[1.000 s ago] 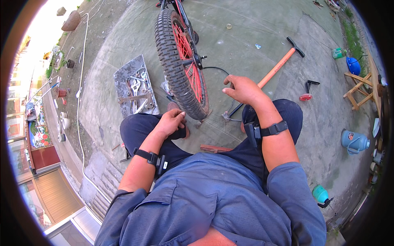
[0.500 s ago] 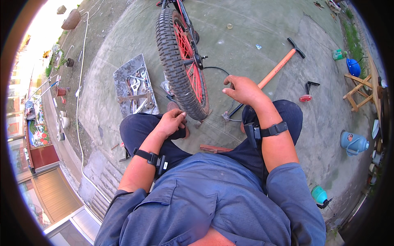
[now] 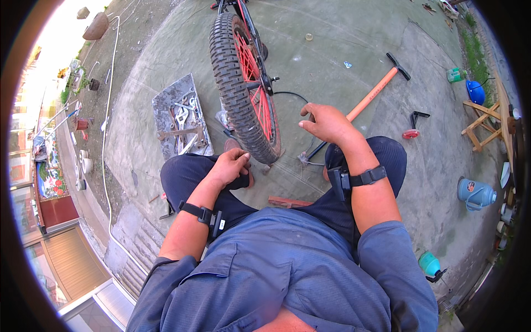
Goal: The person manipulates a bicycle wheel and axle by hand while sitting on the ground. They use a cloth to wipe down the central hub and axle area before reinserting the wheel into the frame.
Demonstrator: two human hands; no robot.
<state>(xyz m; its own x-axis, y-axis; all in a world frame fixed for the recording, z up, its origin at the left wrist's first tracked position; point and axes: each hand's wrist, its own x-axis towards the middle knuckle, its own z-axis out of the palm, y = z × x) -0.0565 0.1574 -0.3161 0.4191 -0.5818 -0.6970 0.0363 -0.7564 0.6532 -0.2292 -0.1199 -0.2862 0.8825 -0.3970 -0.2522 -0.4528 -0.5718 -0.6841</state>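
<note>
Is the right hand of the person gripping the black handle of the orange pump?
No, the black handle of the orange pump lies farther up and to the right, clearly apart from the right hand.

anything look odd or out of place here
Only mildly: tools lie jumbled in the tray, left of the wheel, pointing different ways. No spill or damage is clear.

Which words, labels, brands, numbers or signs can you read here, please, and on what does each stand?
None reads clearly.
Orange pump: dark marks, too small to read.
Blue container: small label, too blurred to read.
Left forearm device: white patch, too small to read.
</note>
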